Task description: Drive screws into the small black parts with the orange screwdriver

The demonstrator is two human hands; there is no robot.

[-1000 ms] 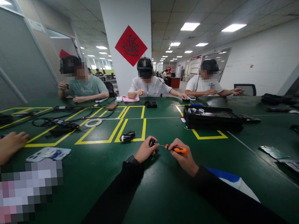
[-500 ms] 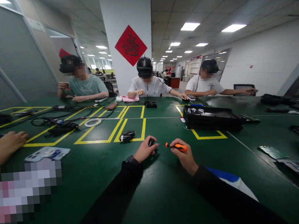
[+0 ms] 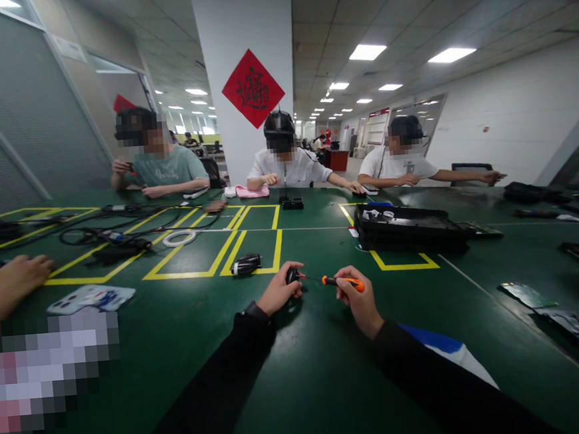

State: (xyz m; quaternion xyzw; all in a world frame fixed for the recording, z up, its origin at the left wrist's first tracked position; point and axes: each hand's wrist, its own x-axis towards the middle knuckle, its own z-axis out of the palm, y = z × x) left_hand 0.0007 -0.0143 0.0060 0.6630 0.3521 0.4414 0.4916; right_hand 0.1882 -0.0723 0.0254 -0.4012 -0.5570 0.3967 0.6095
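Observation:
My left hand (image 3: 279,293) is closed around a small black part (image 3: 291,275), whose kind I cannot make out. In my right hand (image 3: 360,303) is a screwdriver with an orange and black handle (image 3: 347,282). Its thin shaft (image 3: 313,279) points left at the black part; whether the tip touches it is too small to tell. Just beyond my left hand, a black cylindrical piece (image 3: 246,264) lies across yellow tape on the green table (image 3: 301,363).
A long black housing (image 3: 405,226) stands beyond my right hand. Circuit boards (image 3: 529,295) lie at right. A white cable coil (image 3: 179,238), black cables and a patterned phone (image 3: 91,299) are at left. A co-worker's hand (image 3: 18,275) rests at far left; several people sit opposite.
My right hand has drawn slightly to the right, its fingers shifted on the screwdriver handle. The black part has turned a little in my left hand.

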